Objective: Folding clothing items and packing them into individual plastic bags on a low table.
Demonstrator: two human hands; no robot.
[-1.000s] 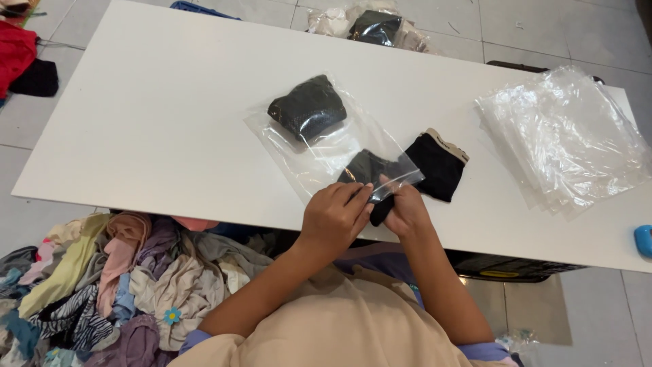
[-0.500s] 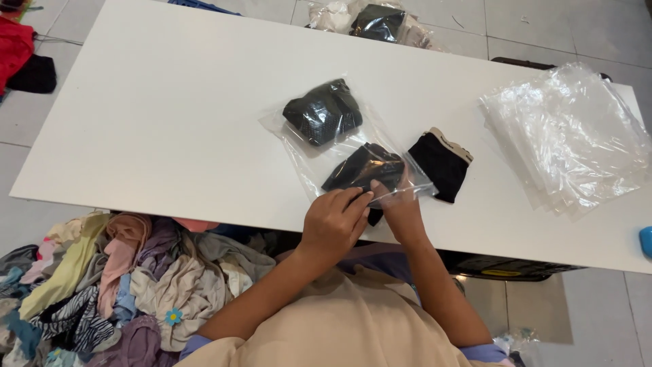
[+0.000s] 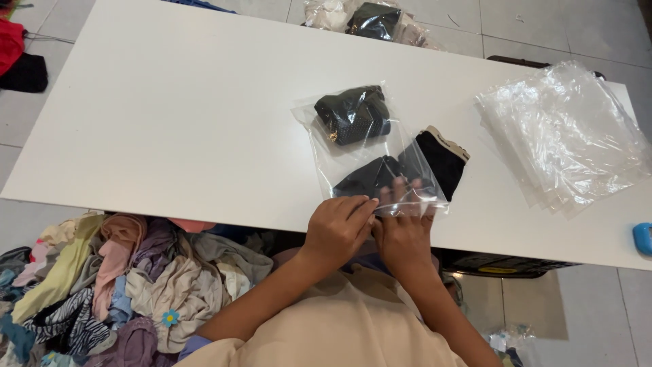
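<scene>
A clear plastic bag (image 3: 326, 153) lies on the white table (image 3: 170, 122) near its front edge. Two folded black garments are inside it, one at the far end (image 3: 353, 114) and one nearer me (image 3: 370, 178). My left hand (image 3: 337, 228) pinches the bag's open edge from the left. My right hand (image 3: 402, 231) presses flat on the same edge, fingers spread over the plastic. A third black garment with a beige waistband (image 3: 445, 158) lies on the table just right of the bag, partly under it.
A stack of empty clear bags (image 3: 564, 132) lies at the table's right. A heap of mixed coloured clothes (image 3: 102, 285) sits on the floor at lower left. Packed bags (image 3: 370, 19) lie beyond the far edge. A blue object (image 3: 642, 238) is at the right edge.
The bag has slid right and turned more upright on the table. The second black garment has gone fully inside. My right hand has moved from holding the edge to pressing flat on it.
</scene>
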